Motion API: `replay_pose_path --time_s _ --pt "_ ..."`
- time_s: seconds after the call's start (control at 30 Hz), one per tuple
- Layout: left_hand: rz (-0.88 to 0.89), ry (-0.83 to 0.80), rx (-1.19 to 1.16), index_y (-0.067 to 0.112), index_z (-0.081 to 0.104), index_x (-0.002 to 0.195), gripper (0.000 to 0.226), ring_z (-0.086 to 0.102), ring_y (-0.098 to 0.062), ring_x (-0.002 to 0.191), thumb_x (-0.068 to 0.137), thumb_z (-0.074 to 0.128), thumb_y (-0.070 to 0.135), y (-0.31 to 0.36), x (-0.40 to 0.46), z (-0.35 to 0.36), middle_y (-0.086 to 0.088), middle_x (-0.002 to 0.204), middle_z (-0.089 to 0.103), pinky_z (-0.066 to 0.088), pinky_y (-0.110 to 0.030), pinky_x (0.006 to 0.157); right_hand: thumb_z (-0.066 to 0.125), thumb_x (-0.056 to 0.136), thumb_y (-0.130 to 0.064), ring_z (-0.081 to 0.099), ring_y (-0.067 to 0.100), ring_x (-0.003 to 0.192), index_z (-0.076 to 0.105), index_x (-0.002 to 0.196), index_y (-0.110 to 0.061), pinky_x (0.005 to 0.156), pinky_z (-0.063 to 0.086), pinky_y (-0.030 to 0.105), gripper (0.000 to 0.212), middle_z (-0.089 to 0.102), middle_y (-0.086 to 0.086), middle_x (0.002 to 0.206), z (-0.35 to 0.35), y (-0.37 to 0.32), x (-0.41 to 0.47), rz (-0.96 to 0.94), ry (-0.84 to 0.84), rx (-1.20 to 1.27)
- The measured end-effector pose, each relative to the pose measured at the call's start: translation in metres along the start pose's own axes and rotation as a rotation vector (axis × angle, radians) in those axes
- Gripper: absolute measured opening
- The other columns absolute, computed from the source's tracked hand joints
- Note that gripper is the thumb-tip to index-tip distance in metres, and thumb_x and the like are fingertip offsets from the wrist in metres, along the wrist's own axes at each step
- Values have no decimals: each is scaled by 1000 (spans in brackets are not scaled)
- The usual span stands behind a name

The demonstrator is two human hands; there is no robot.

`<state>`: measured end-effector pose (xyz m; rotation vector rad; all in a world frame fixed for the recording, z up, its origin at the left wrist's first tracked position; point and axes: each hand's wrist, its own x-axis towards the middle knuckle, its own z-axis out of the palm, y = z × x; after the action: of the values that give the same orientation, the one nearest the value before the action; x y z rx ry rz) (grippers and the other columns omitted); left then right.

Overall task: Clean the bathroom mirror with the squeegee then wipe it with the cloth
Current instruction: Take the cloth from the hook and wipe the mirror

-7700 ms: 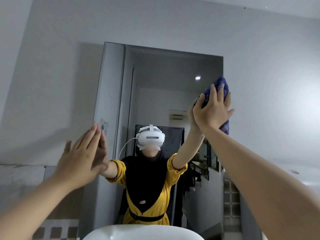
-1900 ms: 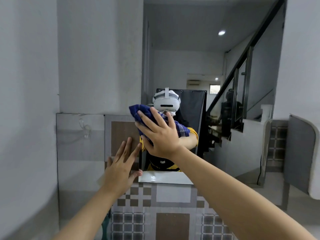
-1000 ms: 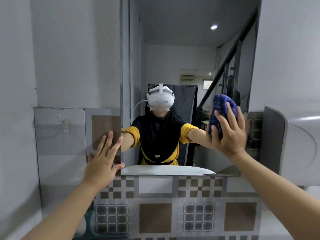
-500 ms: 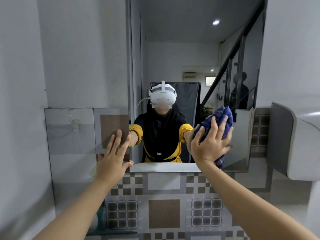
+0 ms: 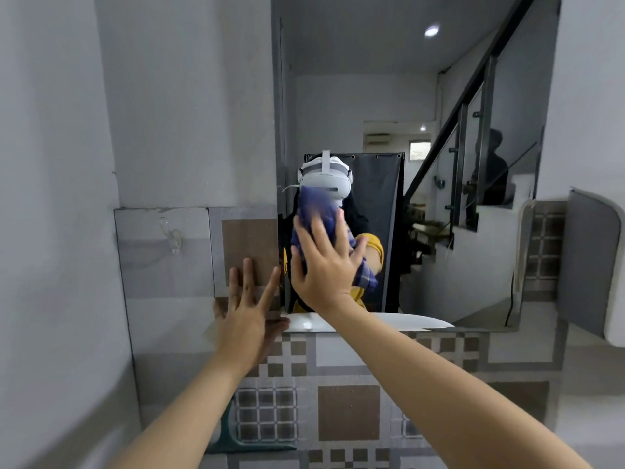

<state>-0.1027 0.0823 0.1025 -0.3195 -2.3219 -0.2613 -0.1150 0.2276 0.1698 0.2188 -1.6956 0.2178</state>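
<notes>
The bathroom mirror [image 5: 439, 96] hangs on the wall ahead and reflects a person in a white headset, a staircase and a ceiling light. My right hand [image 5: 326, 265] presses a blue checked cloth [image 5: 316, 211] flat against the lower left part of the glass; the cloth is blurred with motion. My left hand [image 5: 247, 309] rests with fingers spread on the tiled wall at the mirror's lower left corner and holds nothing. No squeegee shows in this view.
Patterned grey and brown wall tiles [image 5: 348, 411] run below the mirror. A clear plastic hook [image 5: 174, 236] sticks to the wall at left. A white fixture [image 5: 605, 265] juts out at the right edge. The reflected white sink rim [image 5: 406, 321] lies along the mirror's bottom.
My right hand has swept the cloth leftward across the lower mirror, from its right side to its left part. My left hand has stayed braced at the lower left corner.
</notes>
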Motion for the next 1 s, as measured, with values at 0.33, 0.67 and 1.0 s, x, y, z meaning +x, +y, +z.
replay_pose_path --time_s 0.33,0.67,1.0 --pt "25 4 4 38 -7 144 98 -12 -31 141 74 56 65 -8 1 2 -7 155 -15 20 -67 101 48 92 -33 36 34 140 55 135 -28 103 32 63 44 47 -2 148 -7 49 -13 -663 -188 -98" --pt "44 34 80 30 4 147 98 -6 -33 141 70 52 67 -11 3 6 -8 157 -8 32 -70 91 49 91 -37 35 34 140 53 136 -31 99 29 71 45 47 -2 147 -60 158 -30 -652 -198 -242" --pt "44 60 50 30 4 146 95 -8 -31 142 70 47 66 -10 2 8 -4 156 -13 28 -71 96 43 96 -39 11 47 145 32 148 -26 102 30 71 54 23 6 157 -96 257 -61 -264 -204 -218"
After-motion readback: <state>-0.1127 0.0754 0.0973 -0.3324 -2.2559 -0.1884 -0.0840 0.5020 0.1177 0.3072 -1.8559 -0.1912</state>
